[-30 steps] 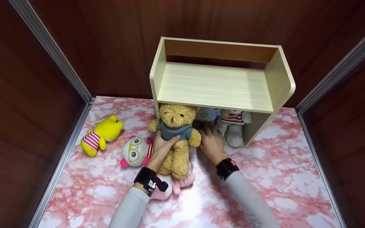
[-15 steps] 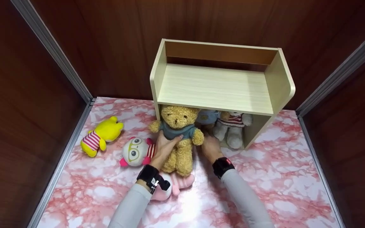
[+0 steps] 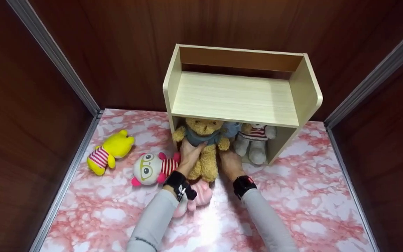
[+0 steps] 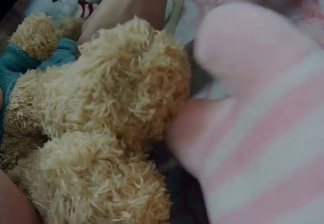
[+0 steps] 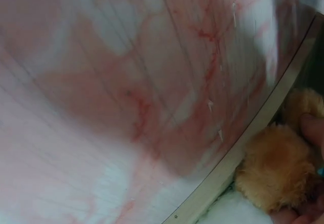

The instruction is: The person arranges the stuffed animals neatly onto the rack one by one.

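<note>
In the head view, the left hand [image 3: 189, 156] grips a curly tan teddy bear [image 3: 208, 162] in a teal sweater, its head under the board of the wooden shelf [image 3: 236, 98], at the lower compartment's left. The right hand [image 3: 231, 163] is beside it.

In the left wrist view, the bear's feet are close to a pink-striped plush [image 4: 268, 138].

In the right wrist view, the right hand's thumb and fingers hold a brown plush [image 5: 275, 168] by the shelf's bottom edge.

the left hand [image 3: 191, 154] now holds the tan bear [image 3: 209, 155] deeper under the shelf [image 3: 234, 99], hiding its forehead; it covers more of the blue-clothed plush [image 3: 232, 130], while more of the panda plush's [image 3: 149, 169] striped body shows.
</note>
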`<state>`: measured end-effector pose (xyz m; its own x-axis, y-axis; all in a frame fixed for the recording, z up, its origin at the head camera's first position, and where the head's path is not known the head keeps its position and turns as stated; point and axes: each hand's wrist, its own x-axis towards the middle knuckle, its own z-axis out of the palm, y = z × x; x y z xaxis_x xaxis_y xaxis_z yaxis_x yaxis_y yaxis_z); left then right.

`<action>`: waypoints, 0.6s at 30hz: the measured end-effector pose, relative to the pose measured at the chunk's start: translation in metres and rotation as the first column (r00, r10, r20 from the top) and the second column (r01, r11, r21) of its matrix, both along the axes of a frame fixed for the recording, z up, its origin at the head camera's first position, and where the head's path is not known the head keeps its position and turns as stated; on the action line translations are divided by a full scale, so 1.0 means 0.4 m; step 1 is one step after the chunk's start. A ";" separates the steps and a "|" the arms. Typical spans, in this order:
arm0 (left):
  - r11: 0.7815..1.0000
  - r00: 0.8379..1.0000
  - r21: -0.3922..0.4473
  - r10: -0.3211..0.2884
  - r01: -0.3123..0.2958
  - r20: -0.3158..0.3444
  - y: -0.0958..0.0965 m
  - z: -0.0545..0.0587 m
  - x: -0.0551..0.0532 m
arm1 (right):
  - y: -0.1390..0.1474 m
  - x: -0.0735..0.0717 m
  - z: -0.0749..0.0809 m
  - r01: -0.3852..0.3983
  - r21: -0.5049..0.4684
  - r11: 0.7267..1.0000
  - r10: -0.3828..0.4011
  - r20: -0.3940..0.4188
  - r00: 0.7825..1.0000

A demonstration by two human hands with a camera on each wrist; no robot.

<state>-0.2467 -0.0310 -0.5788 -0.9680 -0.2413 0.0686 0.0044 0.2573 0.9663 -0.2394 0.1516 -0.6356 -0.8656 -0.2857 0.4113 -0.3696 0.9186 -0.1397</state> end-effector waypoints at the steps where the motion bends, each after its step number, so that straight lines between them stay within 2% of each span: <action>1: 1.000 1.000 -0.012 -0.003 0.003 -0.008 0.002 -0.002 -0.011 | 0.001 -0.001 0.000 -0.008 -0.018 1.000 0.008 0.009 1.000; 4: 1.000 1.000 -0.026 0.011 -0.011 -0.011 -0.001 -0.001 -0.037 | 0.005 -0.002 0.001 -0.043 -0.089 0.995 0.046 0.031 0.998; 8: 0.999 0.998 0.002 0.044 -0.044 0.054 -0.012 -0.001 -0.061 | 0.006 -0.005 0.004 -0.094 -0.172 0.981 0.100 0.022 0.995; 13: 0.999 0.992 0.032 0.015 -0.019 0.122 -0.017 -0.005 -0.090 | 0.006 -0.007 0.004 -0.079 -0.195 0.978 0.085 0.024 0.996; 15: 1.000 0.992 -0.008 0.011 -0.010 0.128 -0.015 -0.006 -0.101 | 0.006 -0.006 0.005 -0.056 -0.185 0.981 0.066 0.047 0.997; 18: 0.990 0.992 -0.142 0.011 0.007 0.126 -0.005 -0.010 -0.116 | 0.006 -0.003 0.007 -0.026 -0.154 0.988 0.037 0.071 0.997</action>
<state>-0.2930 -0.0330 -0.5826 -0.9705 -0.2401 -0.0199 -0.1156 0.3919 0.9127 -0.2407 0.1540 -0.6329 -0.8866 -0.2521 0.3878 -0.3817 0.8723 -0.3056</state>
